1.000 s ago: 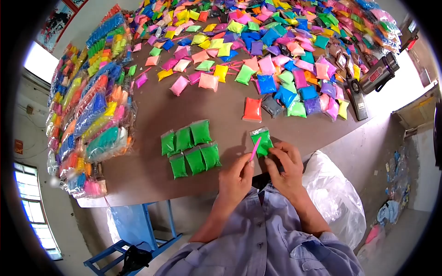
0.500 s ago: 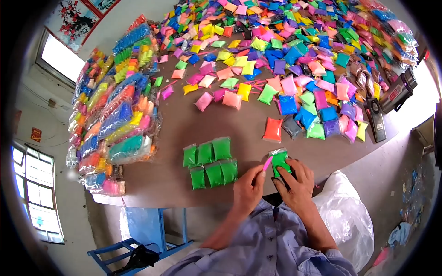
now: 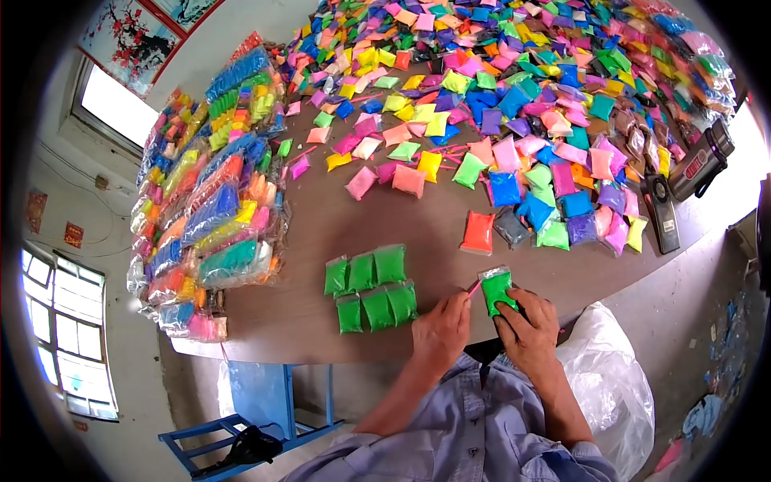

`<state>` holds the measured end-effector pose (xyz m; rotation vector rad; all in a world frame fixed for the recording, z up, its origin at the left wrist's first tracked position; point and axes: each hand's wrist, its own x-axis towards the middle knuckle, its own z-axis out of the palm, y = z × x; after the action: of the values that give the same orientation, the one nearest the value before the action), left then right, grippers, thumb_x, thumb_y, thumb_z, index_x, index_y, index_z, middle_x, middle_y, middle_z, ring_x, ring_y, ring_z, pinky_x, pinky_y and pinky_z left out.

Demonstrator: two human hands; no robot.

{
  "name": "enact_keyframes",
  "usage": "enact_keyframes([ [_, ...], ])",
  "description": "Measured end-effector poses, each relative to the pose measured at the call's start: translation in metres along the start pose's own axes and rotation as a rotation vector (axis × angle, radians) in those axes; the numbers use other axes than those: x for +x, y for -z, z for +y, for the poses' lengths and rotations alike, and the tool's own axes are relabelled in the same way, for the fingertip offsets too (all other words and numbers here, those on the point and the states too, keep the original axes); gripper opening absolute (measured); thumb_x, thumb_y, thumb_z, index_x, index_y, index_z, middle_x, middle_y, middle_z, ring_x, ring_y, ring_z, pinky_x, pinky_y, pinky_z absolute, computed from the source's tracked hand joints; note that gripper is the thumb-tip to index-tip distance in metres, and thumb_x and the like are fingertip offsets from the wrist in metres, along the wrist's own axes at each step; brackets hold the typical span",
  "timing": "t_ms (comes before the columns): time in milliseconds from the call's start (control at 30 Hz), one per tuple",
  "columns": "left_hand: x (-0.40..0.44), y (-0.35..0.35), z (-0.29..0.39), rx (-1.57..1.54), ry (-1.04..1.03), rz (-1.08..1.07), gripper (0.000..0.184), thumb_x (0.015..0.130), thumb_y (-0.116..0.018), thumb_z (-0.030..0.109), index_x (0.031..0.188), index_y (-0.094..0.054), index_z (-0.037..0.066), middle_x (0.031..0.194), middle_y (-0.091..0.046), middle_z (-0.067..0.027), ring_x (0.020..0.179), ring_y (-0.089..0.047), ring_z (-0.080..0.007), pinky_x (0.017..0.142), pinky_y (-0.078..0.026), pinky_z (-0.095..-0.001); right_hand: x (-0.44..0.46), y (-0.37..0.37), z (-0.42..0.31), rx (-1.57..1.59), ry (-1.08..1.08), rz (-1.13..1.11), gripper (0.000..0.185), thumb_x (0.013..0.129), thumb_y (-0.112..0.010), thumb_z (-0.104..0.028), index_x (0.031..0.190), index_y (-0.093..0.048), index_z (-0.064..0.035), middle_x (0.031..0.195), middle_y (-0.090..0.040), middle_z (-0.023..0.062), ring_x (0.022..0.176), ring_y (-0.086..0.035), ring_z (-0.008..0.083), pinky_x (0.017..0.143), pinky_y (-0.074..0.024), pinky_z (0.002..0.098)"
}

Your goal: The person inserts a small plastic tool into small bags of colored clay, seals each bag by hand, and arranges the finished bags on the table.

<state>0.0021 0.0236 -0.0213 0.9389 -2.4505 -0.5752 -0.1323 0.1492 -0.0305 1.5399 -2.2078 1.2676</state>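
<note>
My right hand (image 3: 530, 325) is closed on a small clear packet filled with bright green material (image 3: 496, 291), holding it at the table's near edge. Between the fingers of my left hand (image 3: 441, 331) is a thin pink stick (image 3: 474, 288), which points up toward the packet's left side. Whether the stick touches the packet, I cannot tell. To the left, several similar green packets (image 3: 374, 310) lie in two rows on the brown table (image 3: 305, 321). A red packet (image 3: 478, 231) and a dark grey packet (image 3: 511, 224) lie beyond my right hand.
Loose colourful packets (image 3: 490, 120) cover the far table. Bagged bundles (image 3: 213, 213) are stacked along the left. A dark flask (image 3: 700, 161) and a black handheld device (image 3: 662, 215) sit at right. Below are a blue stool (image 3: 261, 398) and a white plastic bag (image 3: 606, 373).
The pink stick has tilted lower and more of it is covered by my left hand. My view has shifted slightly, and my right hand still holds the green packet.
</note>
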Motion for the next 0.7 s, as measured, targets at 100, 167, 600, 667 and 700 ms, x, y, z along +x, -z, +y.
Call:
enact_keyframes([
  [100,-0.001,-0.006,-0.007,-0.04,-0.008,0.101,0.011,0.096,-0.07,0.018,0.104,-0.069,0.012,0.084,-0.07,-0.0102,0.071,-0.07,-0.0328,0.058,-0.056,-0.0406,0.002,0.002,0.003,-0.002,0.031,-0.007,0.03,0.074,-0.081,-0.008,0.103,-0.077,-0.009,0.12,-0.068,0.0066,0.107,-0.066,0.028,0.089,-0.0491,0.0397],
  [167,-0.001,-0.002,-0.005,-0.193,-0.016,0.123,0.012,0.095,-0.071,0.014,0.107,-0.069,0.01,0.085,-0.07,-0.0112,0.071,-0.07,-0.033,0.059,-0.056,-0.0405,0.002,0.004,0.004,0.037,0.029,-0.004,0.028,0.074,-0.081,-0.006,0.101,-0.076,-0.0079,0.117,-0.068,0.0061,0.105,-0.066,0.028,0.088,-0.0495,0.0396],
  [600,0.0,-0.009,0.018,-0.127,-0.211,-0.057,0.014,0.091,-0.074,0.008,0.104,-0.07,0.009,0.081,-0.064,-0.0101,0.066,-0.066,-0.0303,0.057,-0.054,-0.0402,-0.01,0.01,0.004,0.102,-0.039,-0.012,0.024,0.075,-0.081,-0.006,0.098,-0.075,-0.008,0.109,-0.07,0.0045,0.098,-0.067,0.0259,0.085,-0.0479,0.0384],
  [667,0.005,-0.011,0.012,-0.166,-0.18,-0.045,0.01,0.091,-0.074,0.008,0.1,-0.07,0.008,0.084,-0.065,-0.0096,0.069,-0.067,-0.0309,0.057,-0.054,-0.0404,-0.012,0.005,0.004,0.062,-0.047,0.021,0.025,0.074,-0.083,-0.008,0.099,-0.076,-0.0088,0.108,-0.07,0.0041,0.097,-0.066,0.0245,0.085,-0.046,0.0374],
  [700,0.008,-0.01,0.012,-0.165,-0.179,-0.047,0.01,0.091,-0.074,0.008,0.1,-0.07,0.008,0.084,-0.065,-0.0096,0.069,-0.067,-0.0309,0.057,-0.054,-0.0404,-0.011,0.004,0.003,0.063,-0.049,0.019,0.025,0.074,-0.083,-0.008,0.099,-0.076,-0.0088,0.108,-0.07,0.0041,0.097,-0.066,0.0245,0.085,-0.046,0.0374],
])
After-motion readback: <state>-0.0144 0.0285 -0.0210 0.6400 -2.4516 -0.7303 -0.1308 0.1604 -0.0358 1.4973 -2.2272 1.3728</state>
